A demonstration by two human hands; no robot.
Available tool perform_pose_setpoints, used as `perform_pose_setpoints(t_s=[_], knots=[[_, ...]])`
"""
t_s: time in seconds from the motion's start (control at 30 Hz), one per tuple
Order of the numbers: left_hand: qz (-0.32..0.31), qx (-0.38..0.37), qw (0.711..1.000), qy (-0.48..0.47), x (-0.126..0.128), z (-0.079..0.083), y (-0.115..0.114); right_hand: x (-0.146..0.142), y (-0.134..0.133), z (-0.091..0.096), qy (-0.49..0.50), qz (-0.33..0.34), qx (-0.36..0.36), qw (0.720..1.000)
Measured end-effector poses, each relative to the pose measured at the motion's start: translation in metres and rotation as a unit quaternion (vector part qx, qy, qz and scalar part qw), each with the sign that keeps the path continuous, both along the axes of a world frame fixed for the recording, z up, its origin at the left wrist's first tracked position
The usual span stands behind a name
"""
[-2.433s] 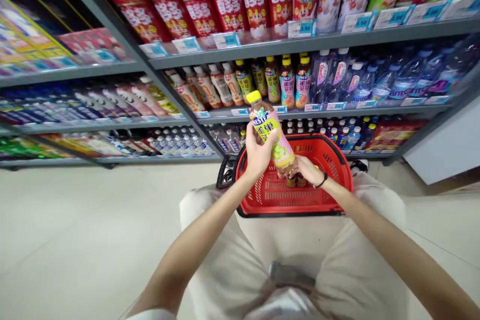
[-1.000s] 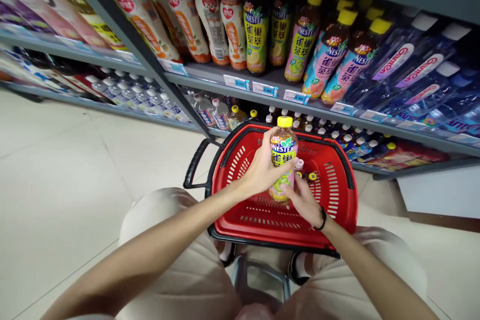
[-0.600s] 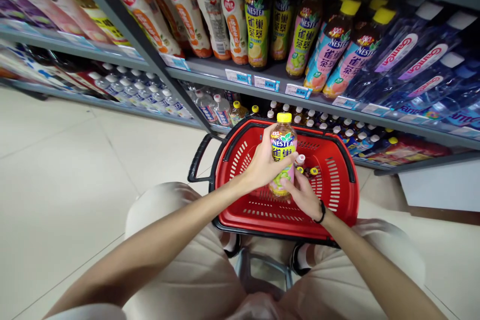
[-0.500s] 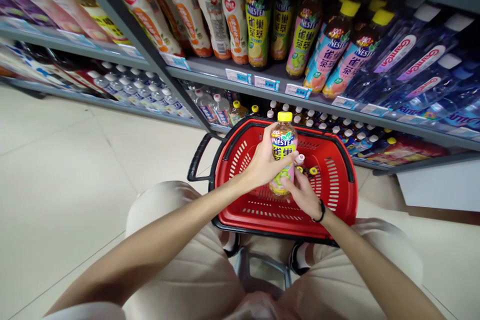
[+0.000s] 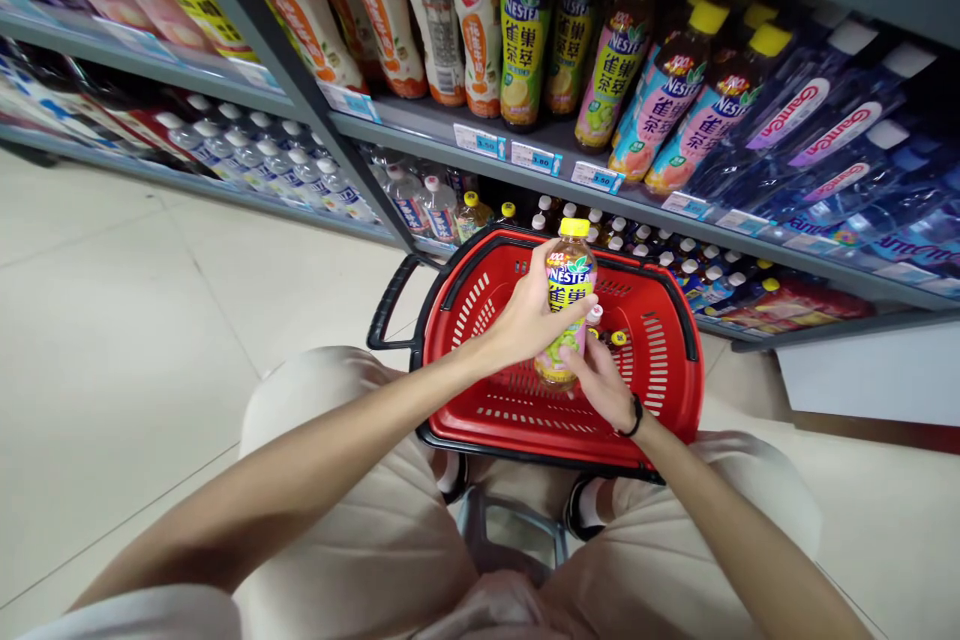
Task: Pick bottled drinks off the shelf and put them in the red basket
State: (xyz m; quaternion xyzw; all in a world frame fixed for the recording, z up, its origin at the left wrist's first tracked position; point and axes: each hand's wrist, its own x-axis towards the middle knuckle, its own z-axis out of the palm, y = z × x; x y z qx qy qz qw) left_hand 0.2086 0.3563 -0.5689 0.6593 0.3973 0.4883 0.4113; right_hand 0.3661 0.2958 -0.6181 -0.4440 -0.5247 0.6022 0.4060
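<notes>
I hold a Nestea bottle (image 5: 568, 292) with a yellow cap and a pink and yellow label upright over a red shopping basket (image 5: 679, 375). My left hand (image 5: 525, 320) wraps round the bottle's middle. My right hand (image 5: 600, 382) grips its lower end. Under the bottle, a few small bottles (image 5: 609, 332) stand in the basket, showing white and yellow caps. The basket rests on the floor in front of my knees, its black handle (image 5: 386, 305) folded out to the left.
Grey store shelves (image 5: 525, 135) rise right behind the basket, packed with tea bottles (image 5: 622, 50), milk drinks (image 5: 375, 0) and water bottles (image 5: 810, 120). The lowest shelf holds small bottles (image 5: 645, 240). Pale tiled floor (image 5: 112, 320) spreads to the left. I sit on a low stool (image 5: 510, 530).
The view has closed in on the shelves and tilted down. The bottle went from tilted to upright and has edged slightly up over the basket; both hands keep their hold.
</notes>
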Motion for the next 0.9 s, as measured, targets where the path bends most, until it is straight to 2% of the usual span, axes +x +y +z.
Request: perform_pose_setpoints(t_s=[0.3,0.47,0.63,0.9], knots=[[0.004,-0.024,1.0,0.014,-0.0005,-0.0025,-0.001,0.0031,-0.0019,-0.0042,-0.014,0.006,-0.009,1.0],[-0.005,-0.032,0.999,-0.003,0.0009,-0.0026,-0.0006,0.0052,-0.0029,-0.0079,-0.034,0.01,-0.05,0.998],[-0.006,-0.038,0.999,0.001,0.0014,-0.0002,-0.0017,0.003,-0.0028,-0.0028,-0.014,0.002,-0.018,1.0],[-0.001,-0.054,0.999,0.005,0.0014,0.0006,-0.002,0.0038,-0.0043,-0.0024,-0.016,0.007,-0.044,0.999]])
